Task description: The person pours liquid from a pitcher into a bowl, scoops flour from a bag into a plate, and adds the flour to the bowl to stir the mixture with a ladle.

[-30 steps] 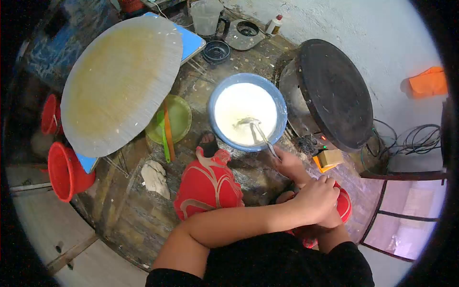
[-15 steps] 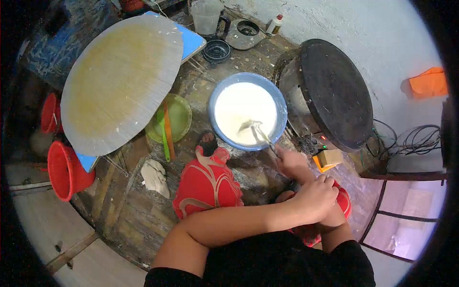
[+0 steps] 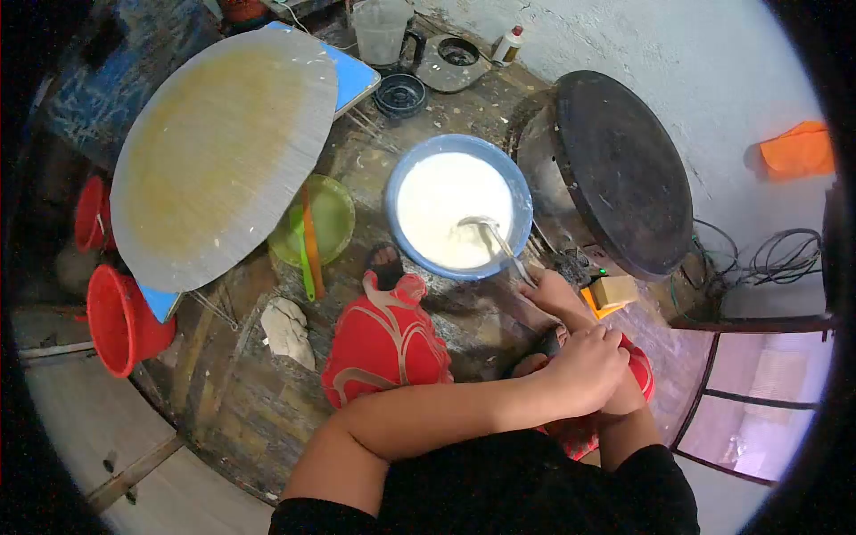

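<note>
- White batter (image 3: 441, 201) fills a blue bowl (image 3: 393, 192) that sits just above the middle of the frame, on a worn, stained wooden floor (image 3: 223, 383).
- Metal ladle (image 3: 489, 234): its cup lies in the batter at the lower right of the bowl, and its thin handle slants down and to the right over the bowl's rim.
- At the lower end of that handle is the right hand (image 3: 553, 299), with its fingers closed around the handle. The grip is outside the bowl, just beside its lower right edge, so the ladle's cup lies up and to the left of the hand.
- Lower in the frame, the left hand (image 3: 584, 366) has its fingers curled in. It is laid across the right forearm and is well apart from the ladle. Whether anything is inside it cannot be told.
- Right of the bowl, a black round griddle (image 3: 615, 169) stands close to the bowl's rim. A small wooden block (image 3: 615, 292) lies at the griddle's lower edge, just beside the right hand.
- Filling the upper left of the frame is a large round woven tray (image 3: 223, 152). A green plate (image 3: 334, 218) lies between the tray and the bowl, with an orange stick (image 3: 309, 236) across it.
- Red cloth covers the person's knee (image 3: 383, 343), below the bowl.
- A white rag (image 3: 287, 330) lies left of the knee, and a red bucket (image 3: 120, 321) stands at the far left.
</note>
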Demonstrator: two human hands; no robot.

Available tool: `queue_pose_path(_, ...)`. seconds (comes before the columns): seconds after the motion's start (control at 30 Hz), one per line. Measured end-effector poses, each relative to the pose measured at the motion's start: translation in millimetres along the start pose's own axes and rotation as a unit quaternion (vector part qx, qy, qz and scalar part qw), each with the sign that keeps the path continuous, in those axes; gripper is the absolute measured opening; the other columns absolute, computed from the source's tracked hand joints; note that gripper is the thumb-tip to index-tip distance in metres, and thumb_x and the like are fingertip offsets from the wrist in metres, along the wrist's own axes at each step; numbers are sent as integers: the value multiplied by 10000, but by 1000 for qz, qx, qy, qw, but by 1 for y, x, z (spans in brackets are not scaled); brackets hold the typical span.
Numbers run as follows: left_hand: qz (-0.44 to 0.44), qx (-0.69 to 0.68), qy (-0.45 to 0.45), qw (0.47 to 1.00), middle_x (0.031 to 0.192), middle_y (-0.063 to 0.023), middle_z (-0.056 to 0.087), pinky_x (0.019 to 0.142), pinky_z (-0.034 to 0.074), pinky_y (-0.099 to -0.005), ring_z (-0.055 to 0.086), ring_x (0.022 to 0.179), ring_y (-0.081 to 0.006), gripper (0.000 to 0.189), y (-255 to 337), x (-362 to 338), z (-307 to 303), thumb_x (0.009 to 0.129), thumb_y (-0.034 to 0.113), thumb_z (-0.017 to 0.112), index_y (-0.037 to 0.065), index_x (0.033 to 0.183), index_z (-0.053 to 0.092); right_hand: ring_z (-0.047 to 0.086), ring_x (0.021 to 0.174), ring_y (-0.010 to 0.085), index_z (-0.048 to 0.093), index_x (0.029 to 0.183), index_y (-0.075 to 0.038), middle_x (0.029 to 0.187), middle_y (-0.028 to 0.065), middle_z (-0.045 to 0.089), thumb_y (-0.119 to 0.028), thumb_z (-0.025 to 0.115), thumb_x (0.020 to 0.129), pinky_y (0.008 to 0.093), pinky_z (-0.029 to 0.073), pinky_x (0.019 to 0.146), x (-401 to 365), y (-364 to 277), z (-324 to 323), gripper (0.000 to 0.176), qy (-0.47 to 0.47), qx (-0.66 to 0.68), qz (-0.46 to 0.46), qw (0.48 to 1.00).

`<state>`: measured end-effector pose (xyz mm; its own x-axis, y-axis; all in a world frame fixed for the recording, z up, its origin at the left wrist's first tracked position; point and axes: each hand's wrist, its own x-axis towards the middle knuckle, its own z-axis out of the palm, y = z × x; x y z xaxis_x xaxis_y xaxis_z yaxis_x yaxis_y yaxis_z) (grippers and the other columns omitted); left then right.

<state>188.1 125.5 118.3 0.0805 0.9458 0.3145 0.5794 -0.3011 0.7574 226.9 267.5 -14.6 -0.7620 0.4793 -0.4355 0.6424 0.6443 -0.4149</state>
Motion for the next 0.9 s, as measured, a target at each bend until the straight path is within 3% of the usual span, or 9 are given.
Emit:
queue_pose_path(0.13, 5, -12, 23, 1000, 939, -170, 533, 789, 409, -401, 517, 879, -298, 237, -1, -2, 3, 774, 202, 540, -23, 840, 572, 547, 532, 214, 559, 996, -60, 708, 90, 591, -230, 542, 828, 335, 435, 502, 13, 14, 22, 239, -92, 61, 85, 990)
queue_pose_path(0.23, -4, -15, -2, 1000, 958, -175, 534, 792, 414, -397, 520, 884, -299, 233, -1, 0, 0, 773, 199, 536, -22, 840, 573, 381, 423, 75, 533, 867, -67, 579, -26, 444, -235, 520, 854, 232, 329, 392, 19, 11, 35, 169, -112, 314, 260, 906)
queue_pose_path(0.3, -7, -17, 3, 1000, 966, -177, 535, 790, 415, -390, 522, 883, -296, 229, -1, 0, 0, 770, 195, 535, -21, 837, 573, 410, 427, 83, 521, 717, -101, 547, -6, 474, -274, 528, 851, 216, 328, 374, 16, 15, 25, 220, -253, 700, 264, 613)
queue_pose_path(0.43, 15, 14, 24, 1000, 984, -178, 536, 777, 422, -377, 526, 874, -288, 231, -2, -1, 5, 764, 189, 533, -26, 837, 575, 319, 409, 32, 404, 631, -147, 514, -43, 390, -279, 510, 867, 160, 262, 364, -14, -20, -9, 290, -206, 637, 306, 677)
queue_pose_path(0.53, 19, 10, 74, 997, 868, -127, 543, 690, 442, -380, 527, 848, -259, 191, -3, -1, 7, 724, 175, 542, 8, 787, 611, 348, 411, 57, 457, 756, -86, 570, -31, 416, -225, 496, 879, 217, 289, 359, -20, -18, -8, 189, -127, 620, 268, 726)
queue_pose_path(0.6, 20, 18, 39, 999, 941, -157, 539, 733, 434, -374, 526, 870, -272, 215, -1, -2, 2, 740, 184, 545, -12, 813, 596, 483, 466, 131, 575, 772, -84, 582, 25, 537, -305, 481, 866, 262, 384, 412, -13, -3, 6, 259, -74, 353, 210, 909)
queue_pose_path(0.7, 8, 16, -8, 1000, 1008, -186, 538, 782, 423, -370, 524, 896, -286, 240, 0, -2, -2, 757, 195, 549, -29, 836, 584, 399, 426, 102, 480, 843, -57, 620, 23, 493, -227, 502, 880, 281, 341, 368, 1, 10, 26, 175, -65, 197, 130, 970)
queue_pose_path(0.83, 2, -3, 5, 1000, 972, -169, 542, 799, 418, -380, 524, 896, -286, 241, -3, -1, 10, 761, 203, 549, -23, 838, 591, 390, 427, 81, 487, 861, -74, 643, 12, 492, -193, 487, 880, 260, 348, 372, 28, 8, 61, 120, -139, 124, 199, 962)
queue_pose_path(0.9, -25, -24, -21, 999, 977, -172, 542, 805, 414, -389, 524, 891, -291, 237, 0, 0, 2, 759, 204, 552, -16, 839, 593, 380, 431, 53, 492, 840, -83, 605, -4, 468, -184, 486, 868, 212, 329, 359, 20, -8, 60, 105, -169, 473, 251, 827)
